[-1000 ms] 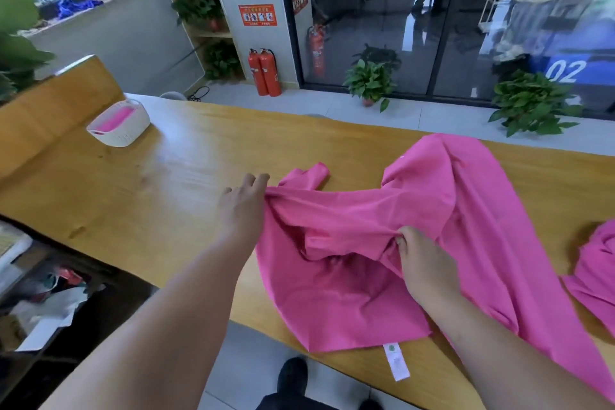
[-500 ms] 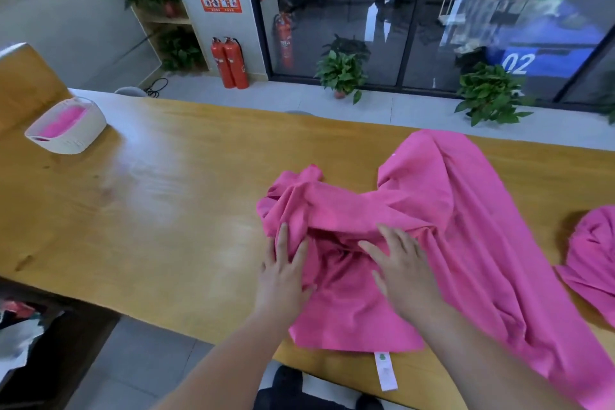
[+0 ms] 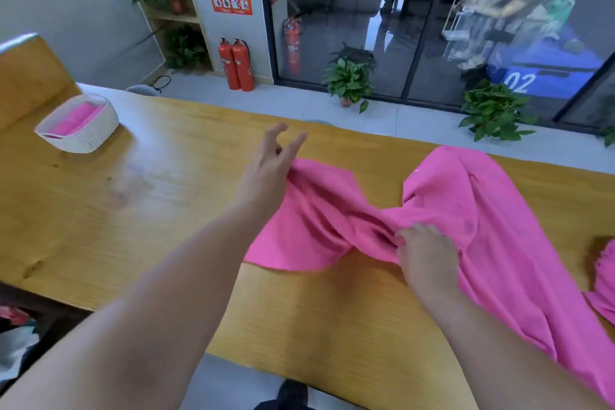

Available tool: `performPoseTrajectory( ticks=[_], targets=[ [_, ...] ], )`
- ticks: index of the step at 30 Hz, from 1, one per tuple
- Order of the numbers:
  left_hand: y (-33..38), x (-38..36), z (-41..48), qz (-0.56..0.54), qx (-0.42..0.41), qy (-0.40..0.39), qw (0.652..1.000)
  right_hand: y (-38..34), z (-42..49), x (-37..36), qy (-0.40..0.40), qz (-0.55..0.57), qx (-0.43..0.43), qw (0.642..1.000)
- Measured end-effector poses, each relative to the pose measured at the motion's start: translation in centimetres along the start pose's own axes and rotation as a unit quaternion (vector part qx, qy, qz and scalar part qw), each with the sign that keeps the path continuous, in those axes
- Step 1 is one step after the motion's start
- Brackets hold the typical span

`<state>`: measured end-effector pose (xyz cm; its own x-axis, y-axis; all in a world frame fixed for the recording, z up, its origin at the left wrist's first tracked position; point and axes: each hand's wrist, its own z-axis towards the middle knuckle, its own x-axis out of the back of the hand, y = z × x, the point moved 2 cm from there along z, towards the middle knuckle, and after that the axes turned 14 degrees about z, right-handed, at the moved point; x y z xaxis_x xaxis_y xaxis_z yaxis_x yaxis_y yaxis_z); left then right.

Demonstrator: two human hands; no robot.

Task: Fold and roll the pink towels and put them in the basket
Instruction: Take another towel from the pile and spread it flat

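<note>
Left hand (image 3: pixel 269 163): up off the table at the far left corner of the pink towel (image 3: pixel 466 226). The fingers I can see are spread and fairly loose. The cloth edge meets the hand on the thumb side, but the thumb is hidden, so honestly can't tell if it's pinching the corner or just touching it.

Right hand (image 3: pixel 426 260): down on the towel's middle, fingers curled into a bunch of gathered fabric, so it's gripping the cloth there.

Pink towel: lying unfolded and rumpled on the table (image 3: pixel 133 210), right in front of the person. Creases run from the right hand's bunch up toward the left hand. The right part sprawls from the far side of the table down to the near edge beside the right forearm.

Basket (image 3: pixel 83 140): white, sitting at the far left of the table, well apart from the towel and both hands.

Rolled pink towels (image 3: pixel 75 120): inside the basket; the blur makes it hard to count them.

Second pink towel (image 3: pixel 604 286): a crumpled bit at the right edge of the view, on the table, near the big towel.

Background: two red fire extinguishers (image 3: pixel 236 65) on the floor by the wall, and potted plants (image 3: pixel 349 80) along the glass doors.
</note>
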<state>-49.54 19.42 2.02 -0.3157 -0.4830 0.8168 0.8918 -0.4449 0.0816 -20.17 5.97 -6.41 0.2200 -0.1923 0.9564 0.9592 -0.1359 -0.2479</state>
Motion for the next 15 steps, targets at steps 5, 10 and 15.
performPoseTrajectory(
  ticks=[5,10,15],
  targets=[
    [-0.8,2.0,3.0,0.097,0.009,0.086,0.991,-1.7,0.6,1.6,0.115,0.16,-0.008,0.98],
    [-3.3,-3.6,-6.9,0.089,-0.071,-0.407,0.906,-1.6,-2.9,-2.4,-0.141,0.135,0.0,0.981],
    [-4.4,-4.5,-13.2,0.103,-0.049,-0.372,0.921,-3.3,-4.3,-3.7,-0.166,0.089,0.011,0.982]
  ],
)
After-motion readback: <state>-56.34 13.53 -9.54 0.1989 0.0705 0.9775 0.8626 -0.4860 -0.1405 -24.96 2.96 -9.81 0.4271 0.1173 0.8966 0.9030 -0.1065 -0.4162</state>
